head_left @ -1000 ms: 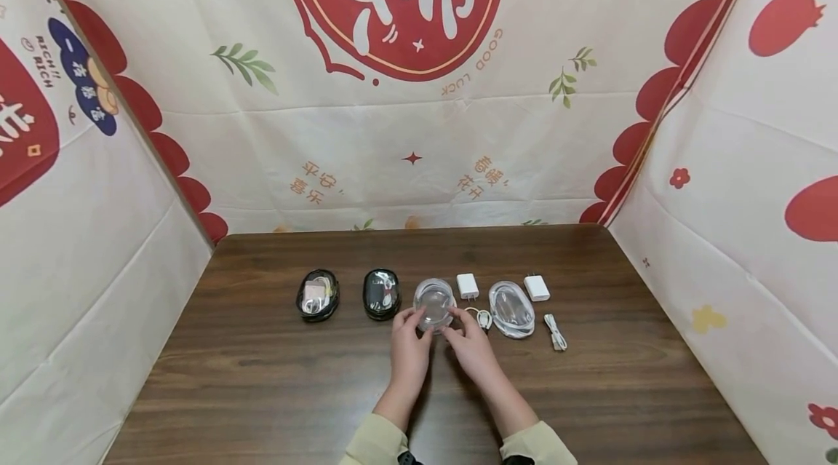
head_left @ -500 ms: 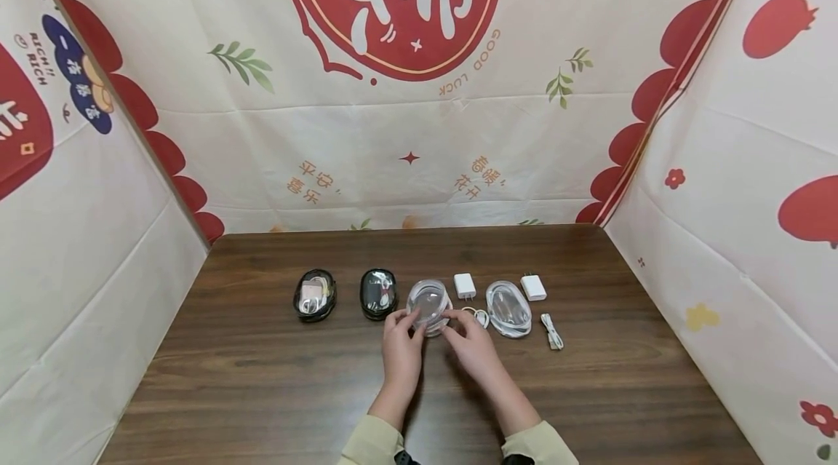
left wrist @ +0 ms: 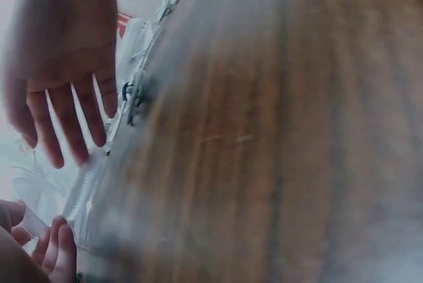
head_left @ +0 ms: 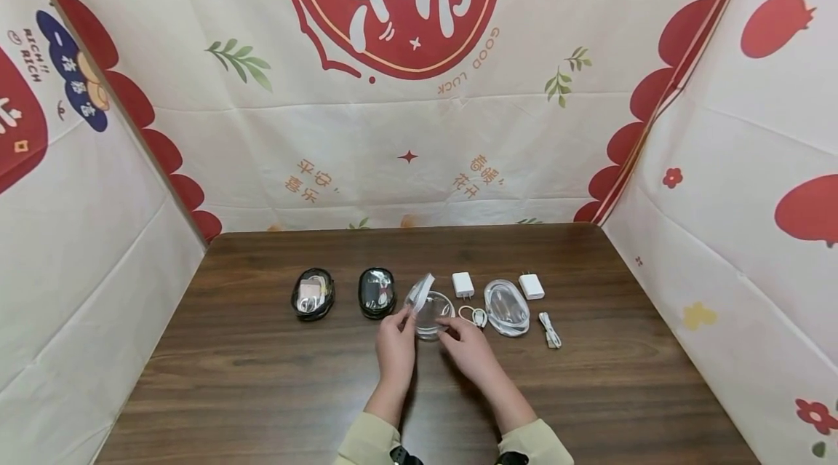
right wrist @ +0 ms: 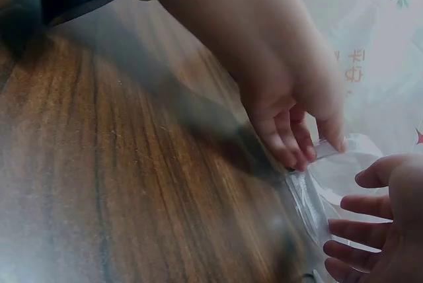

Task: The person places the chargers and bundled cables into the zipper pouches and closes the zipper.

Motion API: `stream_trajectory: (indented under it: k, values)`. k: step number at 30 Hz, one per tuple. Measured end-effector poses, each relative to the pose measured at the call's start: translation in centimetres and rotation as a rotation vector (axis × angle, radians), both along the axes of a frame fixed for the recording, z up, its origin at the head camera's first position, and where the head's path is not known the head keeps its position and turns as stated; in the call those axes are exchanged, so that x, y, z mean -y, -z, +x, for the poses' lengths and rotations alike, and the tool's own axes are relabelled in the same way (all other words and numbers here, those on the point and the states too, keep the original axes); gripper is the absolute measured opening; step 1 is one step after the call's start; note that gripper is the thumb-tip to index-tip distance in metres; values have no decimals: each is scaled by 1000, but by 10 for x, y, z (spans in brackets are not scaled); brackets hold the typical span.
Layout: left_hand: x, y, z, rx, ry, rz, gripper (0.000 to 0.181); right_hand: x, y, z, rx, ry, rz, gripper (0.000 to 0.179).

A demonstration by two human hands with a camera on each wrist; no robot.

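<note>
A clear round case (head_left: 434, 312) lies on the brown table, its clear lid (head_left: 420, 292) tilted up at the left side. My left hand (head_left: 396, 348) pinches the lid's near edge between thumb and fingers; the right wrist view shows this grip too. Over the case's right rim reaches my right hand (head_left: 470, 348), its fingers extended and apart with the tips at the clear plastic. In the left wrist view the right hand (left wrist: 69, 78) shows its palm side, fingers straight. Just beyond that hand a coiled white cable (head_left: 474, 315) lies partly hidden.
Two black-rimmed oval cases (head_left: 313, 295) stand to the left, small items visible inside. To the right are a clear oval case (head_left: 507, 308), two white chargers (head_left: 532, 286) and a bundled white cable (head_left: 550, 330). A printed cloth wall (head_left: 406, 123) rises behind the table.
The case's lid has swung up and left with my left hand, which earlier rested at the closed rim. My right hand has stayed at the right rim. The coiled cable shows more.
</note>
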State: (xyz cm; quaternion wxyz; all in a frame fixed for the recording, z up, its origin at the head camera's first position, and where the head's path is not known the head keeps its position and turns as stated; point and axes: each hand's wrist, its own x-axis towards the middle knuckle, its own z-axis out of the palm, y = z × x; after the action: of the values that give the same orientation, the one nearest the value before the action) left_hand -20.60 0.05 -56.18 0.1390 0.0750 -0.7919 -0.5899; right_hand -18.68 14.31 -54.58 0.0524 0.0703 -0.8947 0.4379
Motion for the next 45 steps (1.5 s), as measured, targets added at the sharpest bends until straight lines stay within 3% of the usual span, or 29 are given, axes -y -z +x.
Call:
stream_trajectory:
  k: [3, 7, 12, 16, 19, 23, 29, 33, 38, 45]
  values:
    - [0, -3, -2, 66, 28, 182, 27, 1, 2, 2, 32, 12, -14, 27]
    - [-2, -5, -4, 99, 50, 435, 32, 2, 3, 5, 62, 20, -22, 27]
    - [-4, -10, -1, 99, 71, 618, 35, 4, 3, 7, 67, 3, -18, 25]
    - [-4, -27, 8, 84, 78, 648, 32, 2, 0, 8, 58, 24, -68, 22]
    - [-5, -23, 7, 74, 60, 648, 30, -4, -3, 9, 34, 86, -137, 21]
    - [-7, -6, 0, 84, 30, 646, 29, -16, -3, 6, 7, 216, -169, 19]
    - [-5, -11, 1, 95, 16, 627, 27, -32, -4, 5, 17, 338, -13, 15]
    - [-4, -13, 0, 80, 27, 645, 27, -38, -5, 8, 67, 357, 96, 7]
    - [-3, -13, -1, 80, 19, 653, 28, -44, -8, 13, 177, 407, 252, 18]
    - [0, -10, -1, 95, -19, 637, 28, -47, -9, 15, 274, 385, 318, 19]
